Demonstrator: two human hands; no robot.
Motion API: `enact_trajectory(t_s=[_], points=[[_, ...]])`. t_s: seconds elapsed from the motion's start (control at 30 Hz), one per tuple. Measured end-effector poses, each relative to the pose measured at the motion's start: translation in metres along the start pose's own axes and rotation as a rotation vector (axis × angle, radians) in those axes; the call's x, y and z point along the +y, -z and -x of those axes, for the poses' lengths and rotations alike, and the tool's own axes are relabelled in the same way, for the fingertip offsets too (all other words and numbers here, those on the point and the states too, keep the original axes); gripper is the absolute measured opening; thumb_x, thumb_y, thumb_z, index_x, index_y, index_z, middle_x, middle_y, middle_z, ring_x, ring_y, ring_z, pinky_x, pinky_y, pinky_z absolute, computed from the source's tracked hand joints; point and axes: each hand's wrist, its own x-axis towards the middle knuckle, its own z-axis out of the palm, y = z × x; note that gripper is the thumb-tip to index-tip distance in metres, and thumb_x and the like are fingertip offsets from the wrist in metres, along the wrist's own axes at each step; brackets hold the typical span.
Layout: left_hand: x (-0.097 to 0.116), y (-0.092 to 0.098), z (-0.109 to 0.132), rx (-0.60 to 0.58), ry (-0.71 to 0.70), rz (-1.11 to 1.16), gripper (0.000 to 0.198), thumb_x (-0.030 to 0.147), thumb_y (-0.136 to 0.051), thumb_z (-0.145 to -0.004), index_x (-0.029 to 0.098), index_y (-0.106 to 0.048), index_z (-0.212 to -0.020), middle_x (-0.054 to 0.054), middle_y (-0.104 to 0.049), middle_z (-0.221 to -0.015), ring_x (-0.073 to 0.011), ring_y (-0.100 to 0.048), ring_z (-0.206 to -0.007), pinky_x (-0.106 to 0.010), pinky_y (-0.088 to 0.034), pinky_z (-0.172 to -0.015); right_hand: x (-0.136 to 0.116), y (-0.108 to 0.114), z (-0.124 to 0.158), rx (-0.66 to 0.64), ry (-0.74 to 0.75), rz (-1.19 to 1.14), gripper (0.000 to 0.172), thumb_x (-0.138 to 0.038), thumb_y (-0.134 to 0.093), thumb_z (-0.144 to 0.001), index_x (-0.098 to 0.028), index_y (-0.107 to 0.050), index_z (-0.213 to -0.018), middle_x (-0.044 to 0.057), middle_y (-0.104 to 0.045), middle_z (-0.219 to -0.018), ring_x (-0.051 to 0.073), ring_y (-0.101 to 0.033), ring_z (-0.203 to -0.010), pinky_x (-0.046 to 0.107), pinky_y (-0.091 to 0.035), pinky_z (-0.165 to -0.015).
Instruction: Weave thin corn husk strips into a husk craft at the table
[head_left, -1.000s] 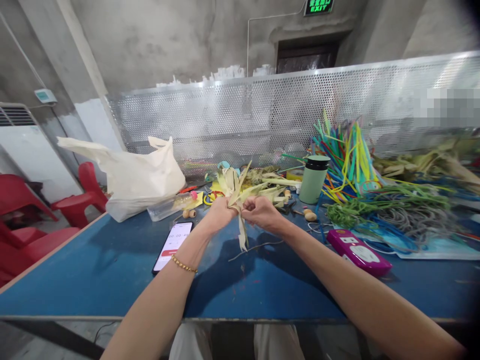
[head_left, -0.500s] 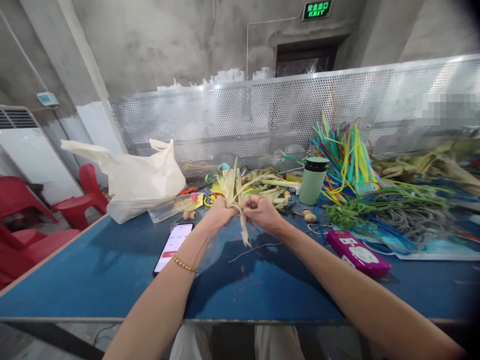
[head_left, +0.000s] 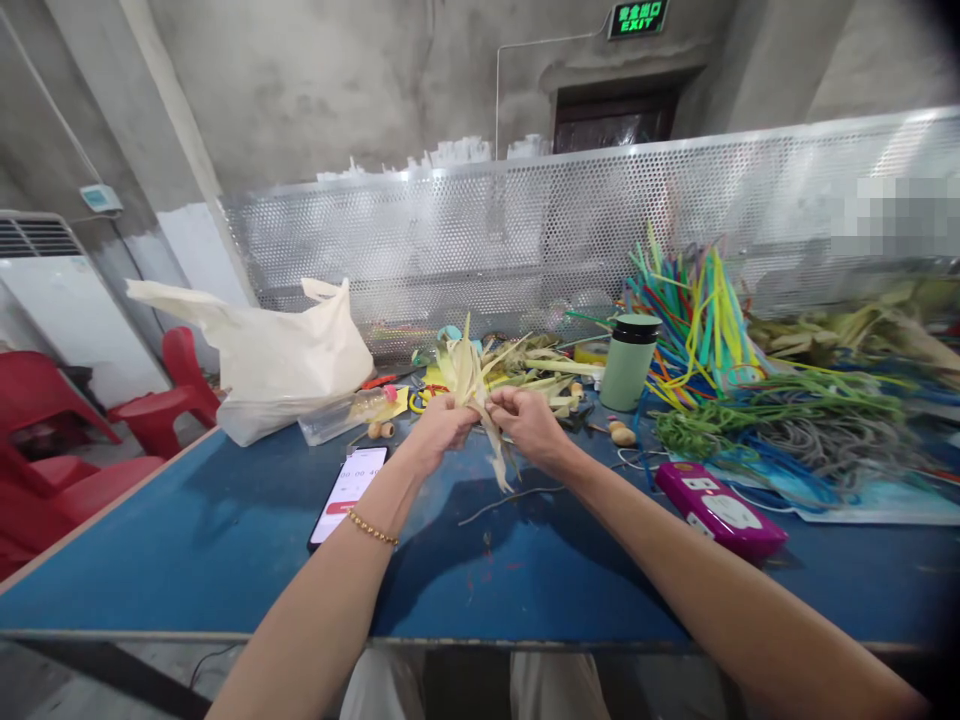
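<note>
- Blue table (head_left: 187, 570), spread beneath the green canister (head_left: 628, 372) and everything set around it.
- Perforated metal screen (head_left: 390, 235), upright behind the canister and reaching well to both sides of it.
- White plastic bag (head_left: 292, 365), standing well to the left of the canister.
- Tangle of green and grey cords (head_left: 810, 425), lying to the right of the canister.
- Bunch of coloured strips (head_left: 712, 315), just beside the canister at its right and rear.
- Pale husk bundle (head_left: 466, 372), left of the canister, held up with its blades pointing upward and a torn tail hanging below the fingers.
- Purple box (head_left: 720, 508), to the right of the canister and nearer the person.
- Right hand (head_left: 531, 422), left of the canister, fingers curled and pinching the husk bundle on its right side, at the base.
- Left hand (head_left: 441, 432), farther left of the canister, fingers closed around the husk bundle's base.
- Phone (head_left: 349, 492), face up, well left of the canister and nearer the person.
- Gold bead bracelet (head_left: 373, 530), on the left wrist, well left of the canister.
</note>
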Motion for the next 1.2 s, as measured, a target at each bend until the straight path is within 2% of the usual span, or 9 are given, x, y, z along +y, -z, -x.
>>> enact_trajectory(t_s=[0.07, 0.23, 0.37, 0.63, 0.77, 0.87, 0.97, 1.1, 1.2], points=[[0.000, 0.001, 0.000, -0.032, -0.022, 0.046, 0.026, 0.021, -0.068, -0.065, 0.019, -0.041, -0.064, 0.012, -0.025, -0.044, -0.0017, -0.015, -0.036, -0.023, -0.008, -0.040, 0.002, 0.001, -0.001, 0.018, -0.003, 0.024, 0.023, -0.035, -0.053, -0.076, -0.015, -0.061, -0.071, -0.002, -0.057, -0.057, 0.010, -0.047, -0.051, 0.022, -0.036, -0.049], [0.000, 0.003, 0.001, -0.119, -0.042, 0.164, 0.029, 0.020, -0.070, -0.063, 0.019, -0.041, -0.062, 0.012, -0.025, -0.042, -0.0019, -0.015, -0.036, -0.023, -0.008, -0.040, 0.005, 0.010, -0.003, 0.216, -0.121, 0.040, 0.021, -0.033, -0.053, -0.073, -0.016, -0.059, -0.061, -0.001, -0.055, -0.052, 0.011, -0.044, -0.047, 0.023, -0.031, -0.044], [0.000, 0.004, 0.002, -0.128, -0.042, 0.175, 0.028, 0.020, -0.071, -0.064, 0.018, -0.043, -0.063, 0.012, -0.027, -0.042, -0.0019, -0.016, -0.035, -0.022, -0.009, -0.039, 0.004, 0.013, -0.006, 0.233, -0.140, 0.003, 0.019, -0.033, -0.055, -0.069, -0.017, -0.060, -0.060, -0.001, -0.054, -0.049, 0.010, -0.043, -0.044, 0.022, -0.031, -0.042], [0.005, 0.003, 0.006, -0.188, -0.039, 0.230, 0.027, 0.019, -0.072, -0.068, 0.018, -0.045, -0.067, 0.012, -0.025, -0.044, -0.0023, -0.018, -0.036, -0.021, -0.009, -0.039, 0.015, 0.021, -0.013, 0.383, -0.248, -0.143, 0.014, -0.030, -0.056, -0.065, -0.016, -0.060, -0.064, -0.004, -0.049, -0.043, 0.008, -0.042, -0.037, 0.021, -0.032, -0.037], [0.009, 0.004, 0.009, -0.214, -0.061, 0.292, 0.022, 0.014, -0.068, -0.067, 0.017, -0.049, -0.077, 0.012, -0.025, -0.045, -0.0031, -0.019, -0.036, -0.020, -0.011, -0.039, 0.021, 0.029, -0.015, 0.422, -0.264, -0.221, 0.011, -0.026, -0.058, -0.064, -0.015, -0.059, -0.066, -0.005, -0.048, -0.039, 0.008, -0.042, -0.033, 0.019, -0.032, -0.034], [0.010, 0.005, 0.008, -0.196, -0.083, 0.298, 0.022, 0.013, -0.066, -0.066, 0.016, -0.054, -0.084, 0.012, -0.025, -0.043, -0.0031, -0.018, -0.036, -0.019, -0.011, -0.039, 0.026, 0.038, -0.018, 0.476, -0.286, -0.244, 0.010, -0.024, -0.060, -0.065, -0.014, -0.060, -0.069, -0.005, -0.050, -0.039, 0.009, -0.045, -0.033, 0.020, -0.037, -0.034], [0.011, 0.008, 0.008, -0.186, -0.094, 0.304, 0.021, 0.012, -0.066, -0.066, 0.016, -0.053, -0.082, 0.012, -0.025, -0.043, -0.0030, -0.018, -0.036, -0.019, -0.011, -0.039, 0.032, 0.053, -0.022, 0.536, -0.322, -0.266, 0.008, -0.022, -0.062, -0.068, -0.015, -0.061, -0.070, -0.005, -0.049, -0.038, 0.010, -0.046, -0.032, 0.021, -0.041, -0.034], [0.018, 0.014, 0.010, -0.180, -0.120, 0.328, 0.021, 0.014, -0.067, -0.068, 0.017, -0.050, -0.078, 0.012, -0.024, -0.044, -0.0033, -0.018, -0.035, -0.019, -0.012, -0.038, 0.036, 0.079, -0.025, 0.681, -0.333, -0.316, 0.006, -0.017, -0.064, -0.071, -0.016, -0.059, -0.067, -0.006, -0.048, -0.039, 0.009, -0.046, -0.031, 0.021, -0.043, -0.033], [0.026, 0.019, 0.012, -0.127, -0.133, 0.330, 0.021, 0.015, -0.067, -0.069, 0.018, -0.047, -0.075, 0.012, -0.024, -0.044, -0.0028, -0.019, -0.035, -0.019, -0.016, -0.038, 0.034, 0.094, -0.024, 0.656, -0.312, -0.391, 0.007, -0.016, -0.066, -0.075, -0.015, -0.060, -0.072, -0.003, -0.055, -0.045, 0.011, -0.054, -0.037, 0.022, -0.048, -0.038]])
